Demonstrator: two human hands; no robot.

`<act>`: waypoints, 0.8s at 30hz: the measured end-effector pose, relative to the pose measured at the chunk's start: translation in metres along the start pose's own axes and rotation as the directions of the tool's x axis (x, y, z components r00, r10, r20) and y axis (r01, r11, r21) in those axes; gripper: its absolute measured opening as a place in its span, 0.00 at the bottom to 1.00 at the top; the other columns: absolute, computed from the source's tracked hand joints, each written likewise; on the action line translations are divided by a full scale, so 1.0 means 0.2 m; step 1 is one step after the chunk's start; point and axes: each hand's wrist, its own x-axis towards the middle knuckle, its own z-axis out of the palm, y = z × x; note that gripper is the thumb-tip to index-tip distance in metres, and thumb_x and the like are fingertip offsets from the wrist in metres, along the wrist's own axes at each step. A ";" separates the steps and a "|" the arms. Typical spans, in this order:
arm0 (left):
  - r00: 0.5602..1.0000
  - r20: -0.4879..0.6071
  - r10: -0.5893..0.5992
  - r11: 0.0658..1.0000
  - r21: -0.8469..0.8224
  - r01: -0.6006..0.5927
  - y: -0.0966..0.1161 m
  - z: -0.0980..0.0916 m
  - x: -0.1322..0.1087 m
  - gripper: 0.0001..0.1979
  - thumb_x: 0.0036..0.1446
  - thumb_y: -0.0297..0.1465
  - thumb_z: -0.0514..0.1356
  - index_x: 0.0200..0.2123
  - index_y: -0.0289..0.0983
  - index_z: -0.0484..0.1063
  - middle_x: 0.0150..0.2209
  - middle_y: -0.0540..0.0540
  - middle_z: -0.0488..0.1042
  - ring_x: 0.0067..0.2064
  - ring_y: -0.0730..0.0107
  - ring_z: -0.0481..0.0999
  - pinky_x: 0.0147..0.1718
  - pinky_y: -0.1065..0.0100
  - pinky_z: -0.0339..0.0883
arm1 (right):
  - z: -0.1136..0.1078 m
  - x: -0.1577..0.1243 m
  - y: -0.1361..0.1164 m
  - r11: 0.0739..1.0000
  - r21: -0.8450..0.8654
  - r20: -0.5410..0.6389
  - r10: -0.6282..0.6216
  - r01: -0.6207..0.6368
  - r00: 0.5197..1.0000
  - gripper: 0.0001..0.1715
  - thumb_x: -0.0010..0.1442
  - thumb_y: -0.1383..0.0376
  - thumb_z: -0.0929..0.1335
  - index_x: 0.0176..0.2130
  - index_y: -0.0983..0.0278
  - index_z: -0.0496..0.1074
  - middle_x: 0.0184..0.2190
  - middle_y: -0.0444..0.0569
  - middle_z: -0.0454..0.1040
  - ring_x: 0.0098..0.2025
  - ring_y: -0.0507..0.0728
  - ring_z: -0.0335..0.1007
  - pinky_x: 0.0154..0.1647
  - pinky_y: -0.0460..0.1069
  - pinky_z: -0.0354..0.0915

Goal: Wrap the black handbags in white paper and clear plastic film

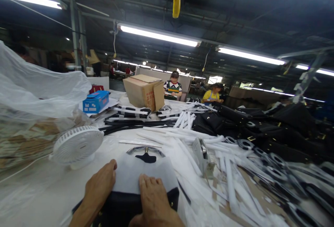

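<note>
In front of me on the white-covered table lies a black bag (122, 202) with gold-coloured studs. A white wrapping sheet (127, 174) covers its upper part. Past the sheet's far edge show a black tab (146, 157) with a metal clasp and a curved handle (133, 149) that looks wrapped in clear film. At the sheet's left edge my left hand (100, 185) is closed, its fingers curled along the side and partly hidden. My right hand (153, 197) lies flat on the sheet and the black part below it, fingers stretched forward.
A white fan (78, 145) stands to the left near plastic film (39, 84). Beyond are a blue box (95, 101) and a cardboard carton (143, 91). White wrapped strips (188, 119), a tape dispenser (200, 154) and black bags (281, 126) fill the right. Two people work across the table.
</note>
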 end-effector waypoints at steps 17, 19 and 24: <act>0.998 0.051 -0.041 0.998 -0.047 0.043 -0.07 0.07 0.07 0.17 0.63 0.28 0.45 0.36 0.41 0.74 0.41 0.43 0.79 0.43 0.56 0.78 0.38 0.60 0.64 | 0.08 0.02 0.05 0.992 -0.121 -0.031 -0.037 0.033 0.999 0.67 0.31 0.43 0.79 0.61 0.70 0.61 0.53 0.65 0.72 0.56 0.74 0.66 0.61 0.69 0.58; 0.999 0.042 -0.010 1.000 0.020 0.010 -0.05 0.05 0.06 0.18 0.63 0.28 0.44 0.38 0.40 0.75 0.43 0.41 0.79 0.45 0.55 0.78 0.40 0.58 0.66 | 0.10 0.02 0.06 0.993 -0.107 -0.038 -0.048 0.044 0.998 0.67 0.30 0.42 0.79 0.61 0.70 0.62 0.53 0.64 0.72 0.56 0.74 0.66 0.61 0.68 0.58; 0.926 -0.184 0.329 0.920 0.284 -0.270 0.05 0.03 0.02 0.18 0.56 0.19 0.50 0.39 0.36 0.78 0.59 0.37 0.71 0.63 0.49 0.66 0.61 0.47 0.58 | 0.08 0.04 0.05 0.995 -0.102 0.011 -0.019 0.020 1.000 0.67 0.27 0.42 0.80 0.59 0.70 0.64 0.52 0.65 0.72 0.54 0.75 0.66 0.61 0.70 0.58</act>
